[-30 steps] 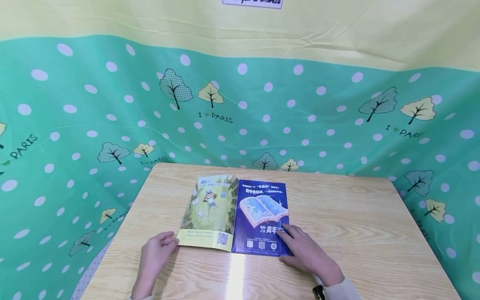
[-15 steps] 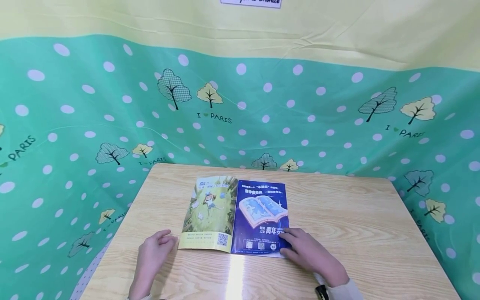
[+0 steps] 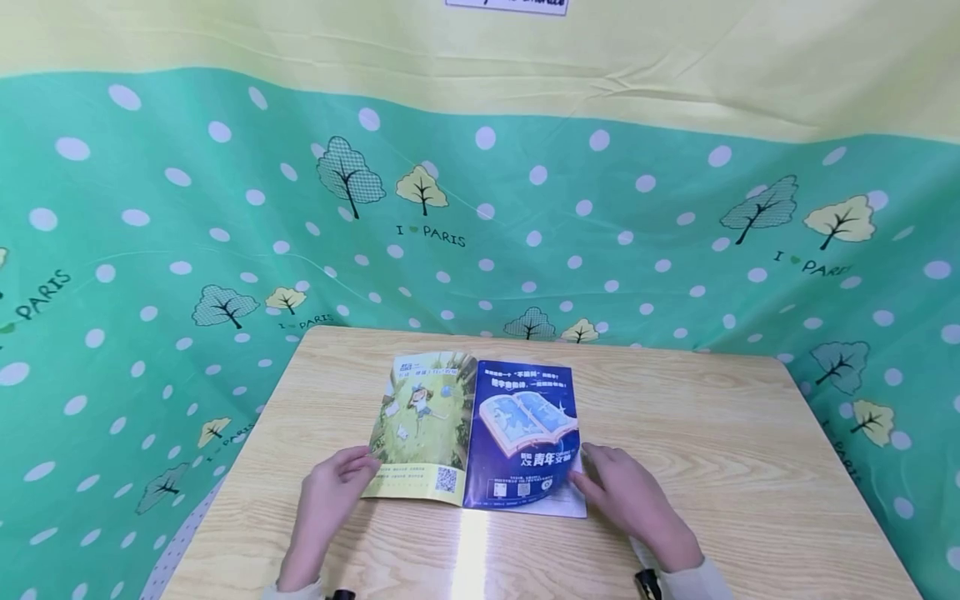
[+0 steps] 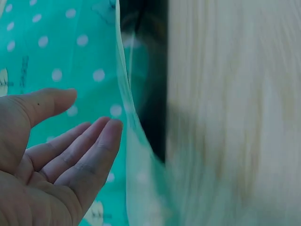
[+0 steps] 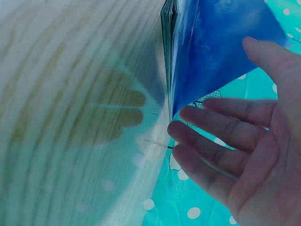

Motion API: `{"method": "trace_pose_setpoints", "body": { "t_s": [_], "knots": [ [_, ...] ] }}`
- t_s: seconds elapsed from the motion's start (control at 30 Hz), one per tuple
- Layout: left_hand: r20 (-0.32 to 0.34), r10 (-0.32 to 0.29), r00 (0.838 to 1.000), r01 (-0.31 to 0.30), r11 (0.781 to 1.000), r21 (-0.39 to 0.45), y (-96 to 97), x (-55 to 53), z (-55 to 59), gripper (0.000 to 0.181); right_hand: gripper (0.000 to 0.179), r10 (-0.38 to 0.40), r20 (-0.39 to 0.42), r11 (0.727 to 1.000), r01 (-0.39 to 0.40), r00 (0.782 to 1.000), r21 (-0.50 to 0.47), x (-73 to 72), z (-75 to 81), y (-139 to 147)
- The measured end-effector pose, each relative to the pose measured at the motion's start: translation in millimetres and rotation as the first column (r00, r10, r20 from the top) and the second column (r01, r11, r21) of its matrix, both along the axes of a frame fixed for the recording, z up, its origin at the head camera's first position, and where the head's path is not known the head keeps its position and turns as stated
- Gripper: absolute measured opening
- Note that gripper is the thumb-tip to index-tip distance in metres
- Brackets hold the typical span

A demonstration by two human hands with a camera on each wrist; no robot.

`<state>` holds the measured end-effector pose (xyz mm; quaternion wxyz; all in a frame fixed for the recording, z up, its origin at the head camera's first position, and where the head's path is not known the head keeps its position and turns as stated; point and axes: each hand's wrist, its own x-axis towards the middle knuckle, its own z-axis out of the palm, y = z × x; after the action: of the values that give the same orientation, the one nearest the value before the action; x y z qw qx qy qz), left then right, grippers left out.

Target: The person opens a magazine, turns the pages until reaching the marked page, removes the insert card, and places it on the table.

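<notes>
An open magazine (image 3: 431, 417) lies on the wooden table. Its left page is green and yellow, with a lying cartoon figure. The right page (image 3: 517, 475) is dark blue with an open-book picture, and its lower right corner curls up from a white page below. My left hand (image 3: 337, 492) is by the left page's lower outer corner; the left wrist view has nothing between its loosely bent fingers (image 4: 89, 169). My right hand (image 3: 626, 496) is at the blue page's lower right edge. In the right wrist view its thumb overlaps the blue sheet (image 5: 221, 52), fingers extended.
The pale wooden table (image 3: 712, 433) extends on both sides of the magazine. A green dotted curtain (image 3: 525, 208) with printed trees hangs behind and beside it. Bright glare (image 3: 471, 550) marks the wood in front of the magazine.
My left hand has shifted right and up, over the left page's edge. My right hand has slid slightly right, and the blue page's lower right corner has lifted, exposing white paper beneath.
</notes>
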<state>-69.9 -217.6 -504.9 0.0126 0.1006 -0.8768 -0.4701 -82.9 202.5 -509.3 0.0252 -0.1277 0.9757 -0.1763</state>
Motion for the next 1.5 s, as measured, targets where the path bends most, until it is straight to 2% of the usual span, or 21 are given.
{"method": "trace_pose_setpoints", "body": {
  "t_s": [0.13,0.3,0.43,0.6,0.73,0.93,1.07,1.13,1.27,1.33,1.5],
  "knots": [
    [-0.036,-0.044,0.998,0.046,0.996,0.08,20.3,-4.3,0.4,0.04,0.059,-0.081,0.018,0.997,0.081,0.997,0.001,-2.2,5.0,-3],
    [-0.088,-0.109,0.99,0.121,0.982,0.147,43.6,-10.6,4.1,0.038,0.052,-0.078,0.036,0.992,0.081,0.996,-0.094,-2.2,7.2,-6],
    [-0.123,-0.178,0.976,0.199,0.962,0.189,60.3,-15.0,7.1,0.037,0.047,-0.026,-0.006,0.986,0.024,1.0,-0.168,-1.8,5.3,-7],
    [-0.147,-0.254,0.956,0.282,0.934,0.219,77.6,-19.1,11.5,0.036,0.046,0.099,-0.104,0.97,-0.12,0.99,-0.213,-3.8,2.4,-10],
    [-0.159,-0.313,0.936,0.345,0.905,0.249,88.8,-21.6,14.7,0.038,0.053,0.153,-0.12,0.967,-0.174,0.981,-0.188,-6.6,2.9,-17],
    [-0.172,-0.371,0.913,0.409,0.844,0.348,104.2,-23.5,19.6,0.042,0.064,0.188,-0.112,0.969,-0.202,0.976,-0.139,-13.1,6.9,-29],
    [-0.169,-0.396,0.902,0.429,0.797,0.425,112.8,-23.6,20.5,0.041,0.067,0.227,-0.135,0.962,-0.243,0.965,-0.123,-17.1,7.6,-37],
    [-0.157,-0.404,0.901,0.427,0.764,0.484,116.2,-23.5,19.9,0.04,0.068,0.244,-0.138,0.959,-0.26,0.96,-0.112,-18.7,7.6,-41],
    [-0.112,-0.394,0.912,0.382,0.719,0.58,120.9,-22.7,19.6,0.037,0.07,0.259,-0.134,0.957,-0.273,0.957,-0.095,-21.1,7.6,-47],
    [-0.1,-0.38,0.92,0.36,0.714,0.601,122.3,-22.2,20.4,0.036,0.07,0.256,-0.13,0.959,-0.269,0.958,-0.091,-21.7,8.2,-49],
    [-0.087,-0.356,0.93,0.335,0.729,0.597,122.9,-21.3,21.6,0.034,0.069,0.255,-0.132,0.959,-0.267,0.958,-0.091,-22.1,10.3,-51]
  ]
}}
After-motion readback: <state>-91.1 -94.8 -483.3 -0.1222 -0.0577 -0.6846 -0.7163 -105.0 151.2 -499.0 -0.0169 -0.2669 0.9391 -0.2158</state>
